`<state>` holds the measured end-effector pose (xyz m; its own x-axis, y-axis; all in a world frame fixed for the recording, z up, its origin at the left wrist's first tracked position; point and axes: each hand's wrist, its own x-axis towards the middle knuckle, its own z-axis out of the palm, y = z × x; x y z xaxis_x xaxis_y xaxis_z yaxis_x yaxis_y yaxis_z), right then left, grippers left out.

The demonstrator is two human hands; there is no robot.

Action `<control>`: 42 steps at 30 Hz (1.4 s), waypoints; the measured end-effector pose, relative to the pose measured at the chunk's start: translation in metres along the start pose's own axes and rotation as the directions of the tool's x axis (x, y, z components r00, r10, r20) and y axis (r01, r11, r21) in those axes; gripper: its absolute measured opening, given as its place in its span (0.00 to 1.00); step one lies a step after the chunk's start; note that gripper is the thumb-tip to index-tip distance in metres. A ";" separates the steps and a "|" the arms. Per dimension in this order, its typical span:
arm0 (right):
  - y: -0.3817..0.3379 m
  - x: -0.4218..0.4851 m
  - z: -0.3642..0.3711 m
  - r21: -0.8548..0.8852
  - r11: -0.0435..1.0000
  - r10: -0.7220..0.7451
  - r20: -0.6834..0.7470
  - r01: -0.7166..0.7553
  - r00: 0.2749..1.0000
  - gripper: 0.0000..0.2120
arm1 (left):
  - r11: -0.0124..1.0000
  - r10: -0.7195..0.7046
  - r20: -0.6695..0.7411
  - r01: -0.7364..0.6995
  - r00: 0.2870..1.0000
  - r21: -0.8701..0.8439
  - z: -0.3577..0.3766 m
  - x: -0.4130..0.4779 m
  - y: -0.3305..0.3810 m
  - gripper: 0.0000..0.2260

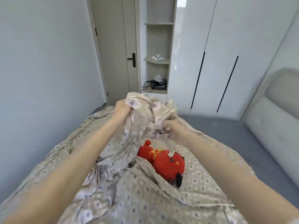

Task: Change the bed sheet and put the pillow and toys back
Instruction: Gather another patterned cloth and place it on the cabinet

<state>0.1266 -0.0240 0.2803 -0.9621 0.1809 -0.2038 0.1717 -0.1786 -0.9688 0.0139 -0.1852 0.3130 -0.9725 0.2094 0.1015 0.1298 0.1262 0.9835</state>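
Bedding first: a patterned bed sheet (145,199) lies rumpled over the grey mattress (226,126), with the headboard (275,113) at 3 o'clock and the door (113,46) and wardrobe (226,46) at 12. The left hand (121,109) and right hand (173,130) each clutch a raised bunch of the sheet, with the red plush toy (163,159) on the bed at 6 o'clock from them.

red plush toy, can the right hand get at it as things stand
Probably not yet: the right hand grips the bunched patterned sheet. The red plush toy lies just below it, mostly uncovered, with only a sheet fold over one side, so letting go should free the way.
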 end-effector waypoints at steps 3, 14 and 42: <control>0.011 0.002 0.015 -0.504 0.863 0.080 0.135 -0.001 0.988 0.31 | 0.991 0.000 0.152 0.020 0.988 -0.134 0.014 -0.016 0.040 0.10; -0.025 0.020 0.058 0.068 0.987 -0.126 -0.253 0.147 0.959 0.24 | 0.957 0.216 0.359 -0.124 0.908 -0.261 0.003 -0.024 0.063 0.25; 0.010 0.025 0.015 0.275 0.938 0.153 0.216 -0.210 0.964 0.08 | 0.960 0.057 0.304 0.032 0.951 -0.279 0.022 0.030 0.076 0.11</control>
<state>0.1012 -0.0361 0.2673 -0.9473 -0.0620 -0.3143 0.3053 -0.4719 -0.8271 -0.0015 -0.1477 0.3879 -0.8590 0.5007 0.1069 0.0396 -0.1432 0.9889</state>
